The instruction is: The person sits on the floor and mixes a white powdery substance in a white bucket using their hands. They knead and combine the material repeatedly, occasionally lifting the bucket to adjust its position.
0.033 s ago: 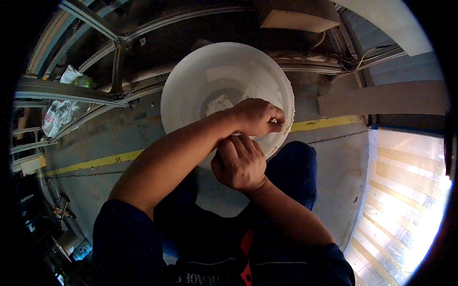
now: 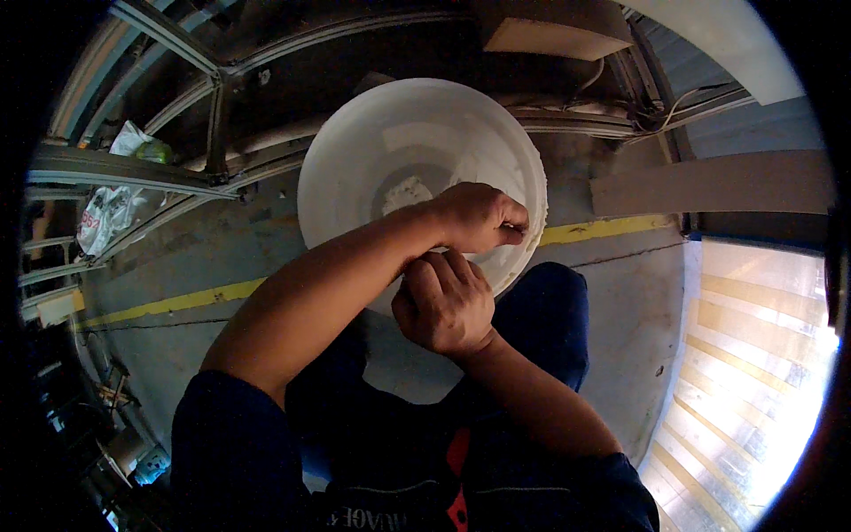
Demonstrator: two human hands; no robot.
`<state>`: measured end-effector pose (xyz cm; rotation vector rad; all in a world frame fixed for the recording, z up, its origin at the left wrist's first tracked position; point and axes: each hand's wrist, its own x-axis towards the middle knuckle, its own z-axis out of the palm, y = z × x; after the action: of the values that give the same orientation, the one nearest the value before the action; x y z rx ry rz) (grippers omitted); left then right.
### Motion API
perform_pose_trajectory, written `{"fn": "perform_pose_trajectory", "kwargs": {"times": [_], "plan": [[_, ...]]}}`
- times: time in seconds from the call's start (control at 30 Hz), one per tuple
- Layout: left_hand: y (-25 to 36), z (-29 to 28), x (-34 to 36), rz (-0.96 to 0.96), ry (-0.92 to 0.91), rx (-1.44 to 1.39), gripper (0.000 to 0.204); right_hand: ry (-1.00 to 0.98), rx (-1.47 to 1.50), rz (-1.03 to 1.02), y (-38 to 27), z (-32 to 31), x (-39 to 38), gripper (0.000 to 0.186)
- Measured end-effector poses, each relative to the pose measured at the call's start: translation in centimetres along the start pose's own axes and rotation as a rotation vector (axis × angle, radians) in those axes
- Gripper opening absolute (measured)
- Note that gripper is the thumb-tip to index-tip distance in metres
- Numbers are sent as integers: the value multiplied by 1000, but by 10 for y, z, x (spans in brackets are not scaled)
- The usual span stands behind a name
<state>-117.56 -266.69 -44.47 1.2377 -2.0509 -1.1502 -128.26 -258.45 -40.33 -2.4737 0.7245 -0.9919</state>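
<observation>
A large round white bucket [image 2: 346,142] stands in front of me, between my knees. Whitish crumpled pieces [image 2: 406,195] lie at its bottom, partly behind my left forearm. My left hand [image 2: 483,217] is over the right part of the bucket's opening, its fingers curled closed. What they hold, if anything, is hidden. Just below the left wrist, at the bucket's near rim, my right hand [image 2: 446,301] is closed, knuckles up. Its fingertips are out of sight under the left wrist, so I cannot make out what is in them.
A metal-framed rack [image 2: 133,168] runs along the left and back, with a white plastic bag [image 2: 111,217] on it. A cardboard box [image 2: 558,35] sits at the back right, and a brown panel [image 2: 714,182] at right. A yellow line [image 2: 177,302] crosses the grey floor.
</observation>
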Motion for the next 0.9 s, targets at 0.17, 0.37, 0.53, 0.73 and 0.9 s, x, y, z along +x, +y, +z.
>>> {"fn": "perform_pose_trajectory", "kwargs": {"times": [0.17, 0.37, 0.53, 0.73, 0.9], "plan": [[3, -6, 1, 21, -85, 44, 17, -81, -45, 21, 4, 0, -9, 24], [1, -15, -10, 23, -117, -25, 14, -43, -16, 3, 4, 0, -6, 22], [-9, -7, -3, 293, 149, 153, 19, -41, 4, -2, 0, 0, -2, 22], [1, -3, -3, -2, 39, -133, 30, -87, -45, 10, 4, 5, -10, 27], [16, -10, 5, -176, -10, -236, 33, -120, -28, 34, 4, 0, -11, 34]]}}
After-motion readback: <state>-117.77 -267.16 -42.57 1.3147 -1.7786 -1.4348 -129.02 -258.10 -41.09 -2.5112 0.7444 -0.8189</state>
